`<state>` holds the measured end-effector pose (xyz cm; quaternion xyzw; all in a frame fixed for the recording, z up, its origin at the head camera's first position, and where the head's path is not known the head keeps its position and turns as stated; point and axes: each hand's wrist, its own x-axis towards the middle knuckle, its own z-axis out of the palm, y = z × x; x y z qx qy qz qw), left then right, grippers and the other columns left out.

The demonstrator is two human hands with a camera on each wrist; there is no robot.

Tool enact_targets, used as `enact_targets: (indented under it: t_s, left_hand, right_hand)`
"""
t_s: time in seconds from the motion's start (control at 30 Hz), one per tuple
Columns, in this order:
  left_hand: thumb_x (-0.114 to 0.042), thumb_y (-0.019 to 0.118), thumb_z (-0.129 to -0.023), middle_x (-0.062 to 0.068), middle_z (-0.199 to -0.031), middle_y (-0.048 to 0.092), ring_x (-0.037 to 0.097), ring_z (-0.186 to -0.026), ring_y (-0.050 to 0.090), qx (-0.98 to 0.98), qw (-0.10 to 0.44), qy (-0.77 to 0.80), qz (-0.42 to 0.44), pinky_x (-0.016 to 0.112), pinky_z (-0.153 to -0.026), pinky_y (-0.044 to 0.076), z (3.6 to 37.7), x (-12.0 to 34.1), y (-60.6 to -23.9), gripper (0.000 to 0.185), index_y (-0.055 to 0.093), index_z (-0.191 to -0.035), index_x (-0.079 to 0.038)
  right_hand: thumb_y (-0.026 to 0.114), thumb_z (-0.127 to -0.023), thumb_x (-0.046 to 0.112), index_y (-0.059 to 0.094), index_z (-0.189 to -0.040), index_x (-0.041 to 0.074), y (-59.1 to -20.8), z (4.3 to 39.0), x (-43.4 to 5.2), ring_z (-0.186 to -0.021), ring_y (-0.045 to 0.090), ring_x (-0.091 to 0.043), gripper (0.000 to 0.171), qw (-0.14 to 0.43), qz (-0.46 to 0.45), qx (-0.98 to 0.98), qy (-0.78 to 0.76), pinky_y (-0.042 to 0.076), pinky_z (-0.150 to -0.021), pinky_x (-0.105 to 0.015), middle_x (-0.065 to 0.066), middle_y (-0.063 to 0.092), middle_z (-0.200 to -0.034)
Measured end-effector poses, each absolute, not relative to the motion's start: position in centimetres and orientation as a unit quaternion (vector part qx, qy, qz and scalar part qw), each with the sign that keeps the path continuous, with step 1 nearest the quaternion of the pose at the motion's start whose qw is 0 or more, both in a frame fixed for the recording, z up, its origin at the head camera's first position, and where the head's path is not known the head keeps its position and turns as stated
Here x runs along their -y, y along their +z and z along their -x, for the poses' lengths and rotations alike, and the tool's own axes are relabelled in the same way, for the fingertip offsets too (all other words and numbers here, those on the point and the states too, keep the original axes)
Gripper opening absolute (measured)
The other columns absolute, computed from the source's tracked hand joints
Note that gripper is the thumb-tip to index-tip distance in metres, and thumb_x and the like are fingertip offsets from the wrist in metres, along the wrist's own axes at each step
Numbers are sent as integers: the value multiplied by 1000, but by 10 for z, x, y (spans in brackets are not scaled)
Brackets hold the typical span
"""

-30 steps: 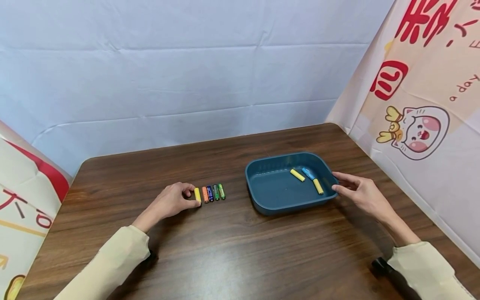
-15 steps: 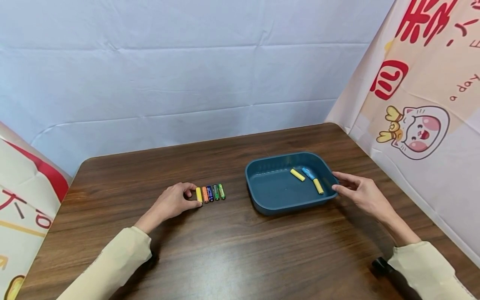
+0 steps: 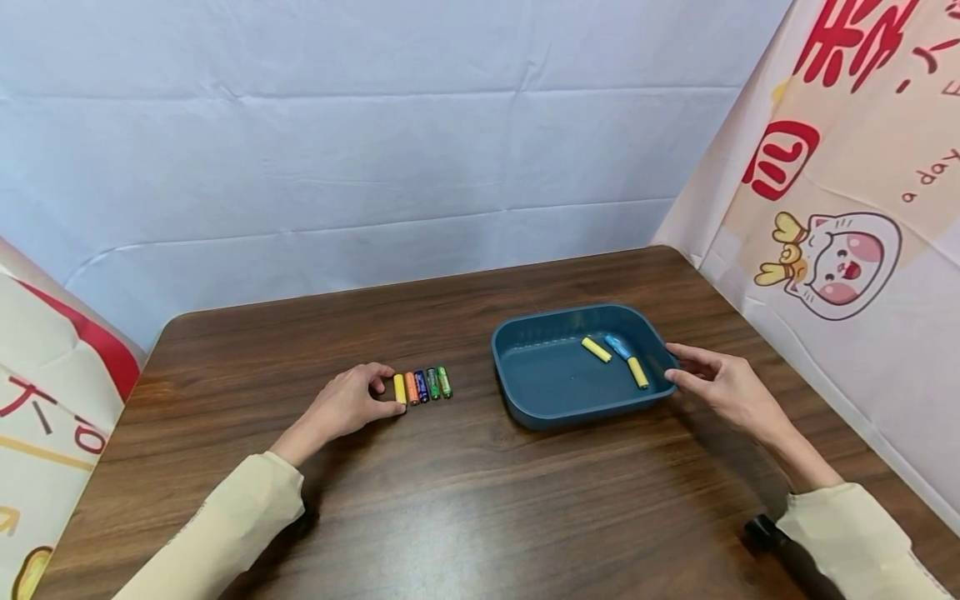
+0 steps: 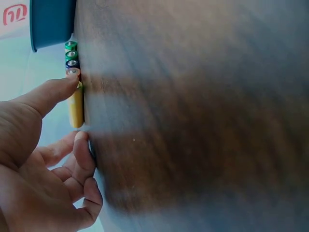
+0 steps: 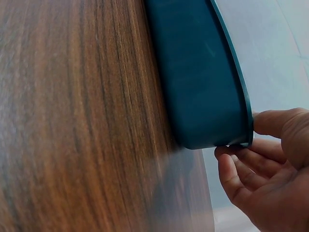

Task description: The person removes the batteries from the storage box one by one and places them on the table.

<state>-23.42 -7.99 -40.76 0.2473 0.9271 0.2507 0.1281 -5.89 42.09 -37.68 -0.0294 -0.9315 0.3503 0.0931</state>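
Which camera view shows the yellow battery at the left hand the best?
The left wrist view is best: the yellow battery is large there, with the left hand touching its ends by fingertip and thumb. The head view shows it small, at the left end of the row. The right wrist view shows only the blue tray.

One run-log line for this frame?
left hand: pinches yellow battery, end of row | right hand: holds blue tray rim | tray: three batteries

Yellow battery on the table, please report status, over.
Left hand fingers pinch yellow battery, row end. Right hand grips blue tray rim. Nothing blocking.
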Motion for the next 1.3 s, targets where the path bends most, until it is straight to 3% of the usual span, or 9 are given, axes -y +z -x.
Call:
enact_targets:
  t_s: [0.37,0.67,0.87,1.3]
  left_hand:
    - [-43,79,-91,4,-108,64,20,-89,58,-918,136,285,-242,42,-78,48,232,80,-400,66,59,-140,-4]
    - [-43,76,-94,5,-112,64,22,-99,62,-911,111,322,-233,42,-81,50,225,58,-376,66,56,-144,-4]
    - [-42,74,-96,11,-123,66,24,-111,64,-895,99,353,-252,46,-90,52,219,25,-352,63,57,-144,-6]
    - [-42,72,-98,5,-122,66,15,-97,59,-869,91,383,-298,35,-78,51,198,-67,-335,59,58,-145,-11]
  right_hand:
    - [70,-102,21,58,-142,-5,-377,58,-422,-81,66,-13,50,92,33,933,345,50,-62,-21,-25,72,-113]
    - [69,-102,22,58,-142,-6,-375,58,-421,-83,66,-14,50,91,35,935,340,50,-63,-20,-27,71,-115]
    - [69,-102,22,58,-143,-5,-375,57,-421,-83,65,-11,50,91,36,936,337,50,-63,-19,-28,70,-118]
    - [69,-102,22,58,-142,-5,-375,59,-420,-81,63,-11,50,93,35,936,338,50,-62,-20,-26,71,-115]
